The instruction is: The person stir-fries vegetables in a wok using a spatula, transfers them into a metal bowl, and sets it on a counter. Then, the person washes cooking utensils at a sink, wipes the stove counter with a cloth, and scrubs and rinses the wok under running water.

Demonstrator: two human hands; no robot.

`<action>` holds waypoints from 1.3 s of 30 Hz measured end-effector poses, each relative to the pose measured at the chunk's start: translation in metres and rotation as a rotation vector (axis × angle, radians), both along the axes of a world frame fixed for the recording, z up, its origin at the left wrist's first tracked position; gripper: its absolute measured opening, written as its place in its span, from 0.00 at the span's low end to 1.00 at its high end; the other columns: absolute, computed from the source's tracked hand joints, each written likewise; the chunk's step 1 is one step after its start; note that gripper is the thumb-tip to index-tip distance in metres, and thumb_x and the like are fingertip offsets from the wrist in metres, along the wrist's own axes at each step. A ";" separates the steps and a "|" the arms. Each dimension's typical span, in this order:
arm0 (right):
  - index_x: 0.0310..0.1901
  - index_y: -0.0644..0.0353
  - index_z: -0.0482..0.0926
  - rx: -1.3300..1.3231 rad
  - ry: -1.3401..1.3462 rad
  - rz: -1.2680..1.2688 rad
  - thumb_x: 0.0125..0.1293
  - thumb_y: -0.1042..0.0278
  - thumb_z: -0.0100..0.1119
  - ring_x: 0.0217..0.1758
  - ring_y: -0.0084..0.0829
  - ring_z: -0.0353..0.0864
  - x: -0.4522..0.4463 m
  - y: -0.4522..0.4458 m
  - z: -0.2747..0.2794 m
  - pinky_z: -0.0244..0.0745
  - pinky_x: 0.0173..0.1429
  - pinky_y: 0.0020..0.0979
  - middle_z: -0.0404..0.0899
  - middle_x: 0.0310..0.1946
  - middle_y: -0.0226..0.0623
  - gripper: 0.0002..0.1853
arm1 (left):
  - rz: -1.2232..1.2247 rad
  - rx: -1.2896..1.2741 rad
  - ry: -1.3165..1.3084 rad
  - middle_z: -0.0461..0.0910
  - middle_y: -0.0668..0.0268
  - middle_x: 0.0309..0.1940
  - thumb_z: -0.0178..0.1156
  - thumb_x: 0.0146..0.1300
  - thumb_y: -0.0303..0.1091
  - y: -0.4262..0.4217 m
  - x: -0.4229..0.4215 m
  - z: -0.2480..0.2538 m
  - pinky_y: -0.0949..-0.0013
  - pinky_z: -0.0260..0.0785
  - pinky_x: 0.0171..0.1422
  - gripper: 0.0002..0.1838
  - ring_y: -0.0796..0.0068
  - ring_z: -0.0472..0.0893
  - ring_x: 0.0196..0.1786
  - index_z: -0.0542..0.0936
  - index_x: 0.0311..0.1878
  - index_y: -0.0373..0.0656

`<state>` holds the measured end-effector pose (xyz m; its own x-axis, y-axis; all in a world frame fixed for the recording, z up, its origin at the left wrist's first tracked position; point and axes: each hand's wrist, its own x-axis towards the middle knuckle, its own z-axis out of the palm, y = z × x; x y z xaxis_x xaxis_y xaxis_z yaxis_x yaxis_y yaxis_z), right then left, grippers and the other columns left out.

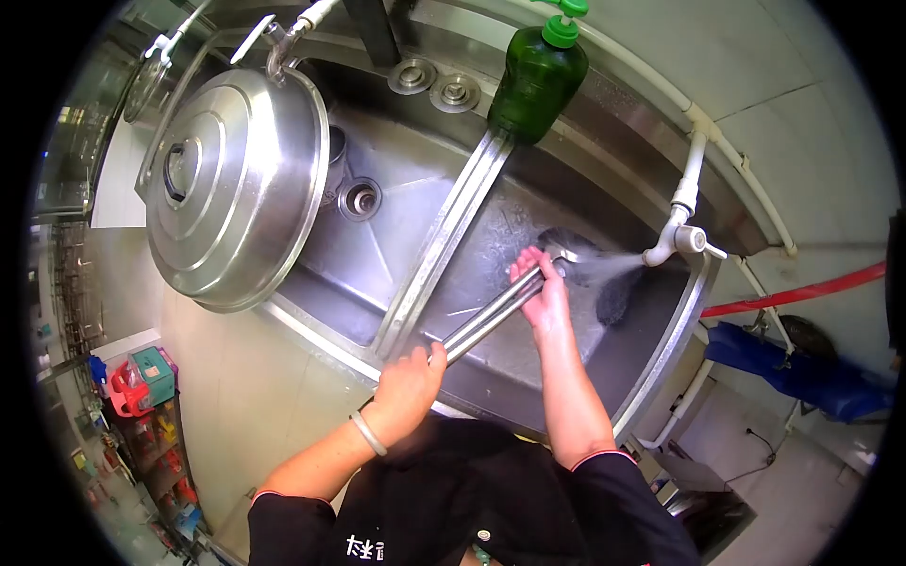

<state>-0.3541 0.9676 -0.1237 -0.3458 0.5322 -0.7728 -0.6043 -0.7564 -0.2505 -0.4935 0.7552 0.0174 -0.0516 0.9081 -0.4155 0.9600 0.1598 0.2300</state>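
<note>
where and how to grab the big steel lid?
Probably by the black loop handle at the middle of the steel lid, coming from the person's left: the lid is tilted with its domed face turned that way, so the handle is exposed. A second hand could steady the wide rim.

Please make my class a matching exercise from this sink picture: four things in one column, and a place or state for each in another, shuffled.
Column one
1. Green pump bottle
2. Domed metal lid
3. Right-hand tap
4. Bracelet

Column two
A. Running, with water spraying from its spout
B. Around the wrist of the person's left hand
C. At the far end of the divider between the basins
D. At the left of the sink, hiding part of the left basin

Right pairs: 1-C, 2-D, 3-A, 4-B
</note>
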 end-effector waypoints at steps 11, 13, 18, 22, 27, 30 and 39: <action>0.68 0.63 0.60 0.157 0.038 -0.047 0.75 0.62 0.45 0.71 0.46 0.65 0.006 -0.027 0.031 0.61 0.74 0.52 0.64 0.69 0.45 0.24 | 0.278 0.012 -0.304 0.74 0.51 0.42 0.59 0.51 0.23 -0.032 0.004 -0.002 0.51 0.72 0.47 0.40 0.48 0.78 0.44 0.61 0.72 0.45; 0.67 0.64 0.61 0.132 0.039 -0.063 0.75 0.63 0.46 0.69 0.47 0.67 0.010 -0.025 0.025 0.63 0.73 0.52 0.66 0.67 0.46 0.23 | 0.331 -0.053 -0.359 0.74 0.48 0.45 0.60 0.51 0.24 -0.032 0.004 -0.006 0.51 0.72 0.49 0.40 0.47 0.78 0.48 0.61 0.71 0.44; 0.66 0.65 0.63 0.045 0.043 -0.071 0.76 0.63 0.46 0.70 0.48 0.66 0.026 -0.023 0.009 0.62 0.74 0.52 0.66 0.67 0.46 0.22 | 0.419 -0.390 -0.625 0.79 0.44 0.42 0.65 0.48 0.35 -0.006 -0.006 -0.015 0.52 0.72 0.54 0.33 0.44 0.79 0.50 0.66 0.59 0.39; 0.50 0.61 0.73 0.212 -0.372 0.230 0.70 0.69 0.55 0.48 0.41 0.83 0.044 -0.020 0.003 0.81 0.47 0.48 0.80 0.47 0.43 0.10 | 0.472 -0.424 -0.545 0.81 0.46 0.36 0.66 0.44 0.37 0.001 0.007 -0.011 0.51 0.72 0.52 0.32 0.42 0.81 0.45 0.67 0.53 0.37; 0.49 0.60 0.75 0.117 -0.332 0.052 0.69 0.67 0.57 0.45 0.38 0.82 0.049 -0.025 0.000 0.79 0.50 0.50 0.80 0.44 0.39 0.10 | 0.510 -0.281 -0.429 0.81 0.50 0.33 0.67 0.45 0.36 -0.003 0.023 -0.008 0.51 0.73 0.48 0.31 0.45 0.82 0.41 0.68 0.53 0.39; 0.53 0.60 0.74 -0.041 0.005 -0.030 0.70 0.62 0.55 0.50 0.41 0.80 0.041 -0.022 0.006 0.72 0.59 0.56 0.80 0.47 0.36 0.14 | 0.488 -0.234 -0.394 0.81 0.50 0.32 0.67 0.45 0.35 -0.004 0.024 -0.015 0.51 0.74 0.47 0.30 0.47 0.82 0.41 0.67 0.53 0.39; 0.34 0.55 0.77 0.300 0.384 -0.094 0.66 0.60 0.63 0.37 0.29 0.78 0.078 0.019 0.046 0.71 0.62 0.51 0.76 0.28 0.28 0.09 | 0.136 0.204 -0.517 0.79 0.52 0.34 0.64 0.46 0.32 0.064 0.023 -0.044 0.49 0.72 0.42 0.25 0.45 0.80 0.40 0.68 0.49 0.42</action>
